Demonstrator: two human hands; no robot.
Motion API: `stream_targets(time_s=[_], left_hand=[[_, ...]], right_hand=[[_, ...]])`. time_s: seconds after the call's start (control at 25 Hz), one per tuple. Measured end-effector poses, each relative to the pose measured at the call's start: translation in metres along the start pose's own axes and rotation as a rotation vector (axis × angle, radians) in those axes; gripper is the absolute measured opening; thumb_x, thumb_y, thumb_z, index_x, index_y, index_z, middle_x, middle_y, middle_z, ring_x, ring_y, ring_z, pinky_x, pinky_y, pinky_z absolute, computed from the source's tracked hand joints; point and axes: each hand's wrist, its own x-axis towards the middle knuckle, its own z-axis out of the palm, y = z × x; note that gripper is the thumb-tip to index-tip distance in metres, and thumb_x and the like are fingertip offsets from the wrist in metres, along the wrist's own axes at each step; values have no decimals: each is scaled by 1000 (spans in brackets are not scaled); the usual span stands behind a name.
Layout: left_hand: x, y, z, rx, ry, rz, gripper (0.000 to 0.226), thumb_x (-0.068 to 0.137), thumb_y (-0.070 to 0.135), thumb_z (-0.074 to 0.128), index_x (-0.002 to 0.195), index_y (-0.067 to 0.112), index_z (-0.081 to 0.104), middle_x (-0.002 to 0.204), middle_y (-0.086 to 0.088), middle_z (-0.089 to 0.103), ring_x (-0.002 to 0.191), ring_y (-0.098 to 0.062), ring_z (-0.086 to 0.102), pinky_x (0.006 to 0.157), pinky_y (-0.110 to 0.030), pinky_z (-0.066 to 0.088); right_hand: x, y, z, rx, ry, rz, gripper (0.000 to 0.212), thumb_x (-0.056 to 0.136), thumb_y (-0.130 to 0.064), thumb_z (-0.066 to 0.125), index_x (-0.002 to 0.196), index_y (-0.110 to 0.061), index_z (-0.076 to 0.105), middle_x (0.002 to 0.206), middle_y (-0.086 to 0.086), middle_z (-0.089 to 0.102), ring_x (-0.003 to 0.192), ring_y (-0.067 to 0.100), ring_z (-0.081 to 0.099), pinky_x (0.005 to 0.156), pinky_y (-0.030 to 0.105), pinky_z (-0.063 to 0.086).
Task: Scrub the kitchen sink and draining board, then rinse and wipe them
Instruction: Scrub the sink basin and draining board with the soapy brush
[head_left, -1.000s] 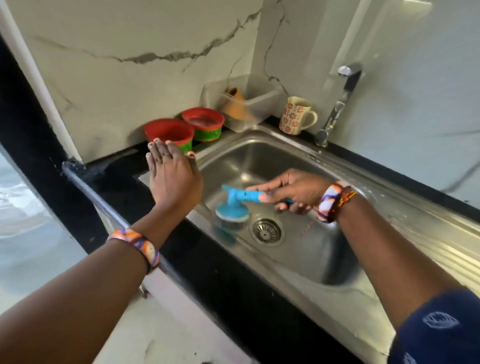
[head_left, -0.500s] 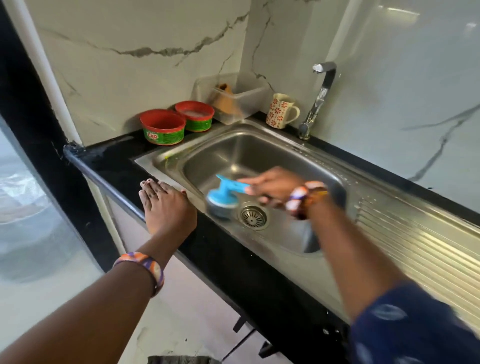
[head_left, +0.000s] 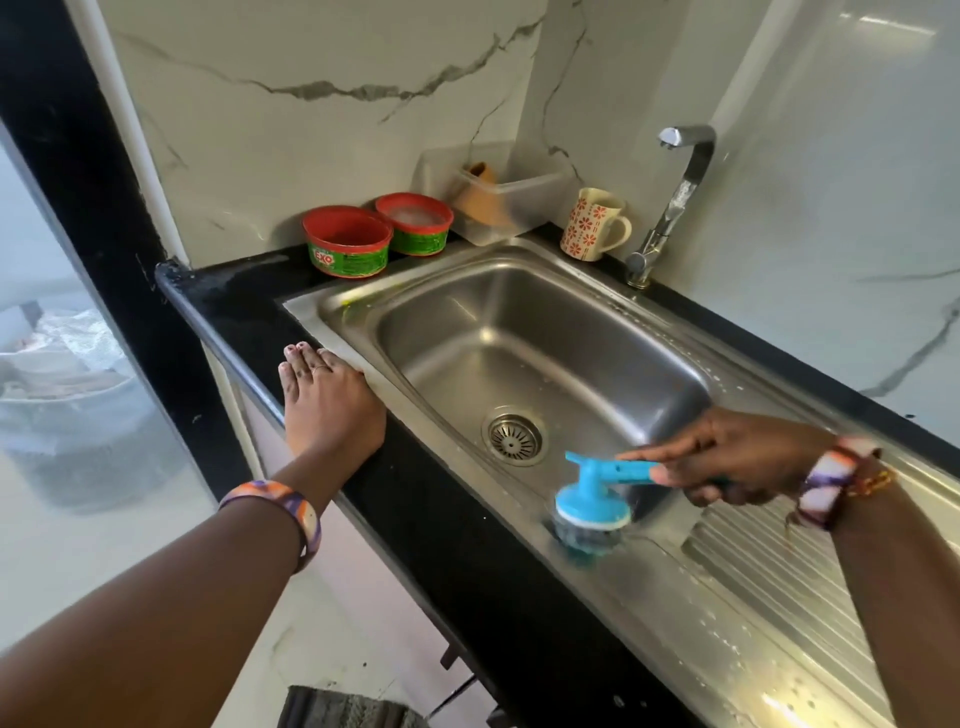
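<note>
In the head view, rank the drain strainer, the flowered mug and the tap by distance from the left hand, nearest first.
1. Round metal drain strainer, in the steel sink's floor, to the right of the left hand resting on the black counter edge.
2. Cream flowered mug, behind the sink's back rim.
3. Chrome tap, at the back right, past the mug.

The draining board (head_left: 779, 582) runs out of frame at the right and bottom edges, and the right forearm covers part of its ribs. The right hand (head_left: 737, 457) hides the rear of the blue brush (head_left: 592, 499) handle, and the brush's scrubbing head is blurred. The brown object inside the clear plastic tub (head_left: 498, 192) is too indistinct to identify.
</note>
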Motion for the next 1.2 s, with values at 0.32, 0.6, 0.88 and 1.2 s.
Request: stream_targets(time_s=[0.32,0.6,0.88,1.2], left_hand=[[1,0,1,49,4,14,56,98,14,22,147,-7,7,156,-22,1,146,-30,-4,120,-38,-1],[0,0,-3,30,-39,7,57,96,13,21,147,-8,3,155,-23,-3,145,-32,-8,119,-39,-4],[-4,-3,1,38,-80,-32,59,96,13,21,146,-9,1,154,-25,-5,145,-35,-8,118,-40,-5],[-1,-3,-5,37,-67,66,60,95,12,25,145,-11,3,154,-27,-3,144,-36,-7,119,-41,-4]], right_hand=[[129,-133,45,-13,353,-357,37,89,-9,57,126,-11,59,54,-12,48,46,5,39,40,12,31],[39,-72,22,80,178,-77,31,91,-8,55,119,-17,62,48,-4,51,36,0,35,32,9,25],[69,-92,31,48,254,-109,33,89,-3,57,120,-8,62,56,-3,58,36,1,39,34,9,29],[68,-83,54,298,349,-140,34,91,-7,55,125,-12,59,55,-3,50,38,2,35,31,10,23]])
